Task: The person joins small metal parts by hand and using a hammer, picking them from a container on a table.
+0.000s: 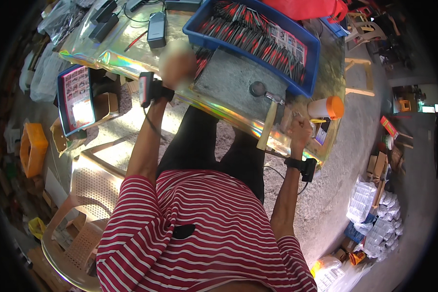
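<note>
My left hand (178, 70) is over the table's near edge, beside a stack of red-and-black flat pieces (203, 62). A blur covers it, so its fingers cannot be made out. My right hand (300, 130) is at the table's right side with fingers drawn together, next to small shiny bits in clear plastic (292, 116). Whatever those fingers hold is too small to tell. Between my hands lies a dark grey slab (228, 80). A hammer (267, 125) rests across its right part, its wooden handle jutting past the table edge. By the hammer's head sits a round black object (258, 88).
A blue tray (192, 37) full of red-and-black pieces fills the table's far side. An orange-lidded jar (326, 107) lies near my right hand. A grey power bank-like box (156, 30) and cables are far left. A plastic chair (90, 194) stands at lower left.
</note>
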Available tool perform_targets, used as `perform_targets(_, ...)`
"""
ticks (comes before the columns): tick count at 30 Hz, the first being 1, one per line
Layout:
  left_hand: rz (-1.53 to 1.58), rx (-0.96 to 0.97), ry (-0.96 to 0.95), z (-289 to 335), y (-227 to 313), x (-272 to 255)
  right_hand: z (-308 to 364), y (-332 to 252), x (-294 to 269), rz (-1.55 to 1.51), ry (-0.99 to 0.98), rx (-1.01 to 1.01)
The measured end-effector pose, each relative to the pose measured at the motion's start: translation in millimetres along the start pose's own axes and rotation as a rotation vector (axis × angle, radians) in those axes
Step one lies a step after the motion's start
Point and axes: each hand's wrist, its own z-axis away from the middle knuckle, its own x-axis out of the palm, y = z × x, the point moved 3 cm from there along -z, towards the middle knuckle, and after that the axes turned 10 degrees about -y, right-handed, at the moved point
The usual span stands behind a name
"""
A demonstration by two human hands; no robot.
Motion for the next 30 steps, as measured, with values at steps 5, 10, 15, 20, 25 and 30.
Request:
perform_targets(5, 0.697, -0.051, -0.123, 19.5, 56.8, -21.7, 20.1, -51.2, 12.6, -0.271, -0.022, -0.022)
perform_targets(10, 1.136, -0.144, -0.208, 37.7, 131.1, -14.3, 37.6, -103.6, 47.2, -0.529, -0.243, -0.054)
perform_targets(15, 1.485, -0.082, -0.345, 47.5, 169.2, 9.2, 63.9, -153.5, 72.3, -0.542, -0.315, -0.182)
perform_targets(20, 1.753, -0.186, -0.480, 58.0, 190.8, 30.4, 74.2, -158.2, 70.9, -0.500, -0.302, -0.269)
perform_targets(25, 1.886, -0.222, -0.508, 65.6, 198.3, 42.1, 79.1, -155.9, 67.3, -0.486, -0.268, -0.335)
perform_targets(30, 1.950, -0.240, -0.537, 67.4, 199.1, 48.3, 80.9, -154.8, 66.2, -0.539, -0.240, -0.329)
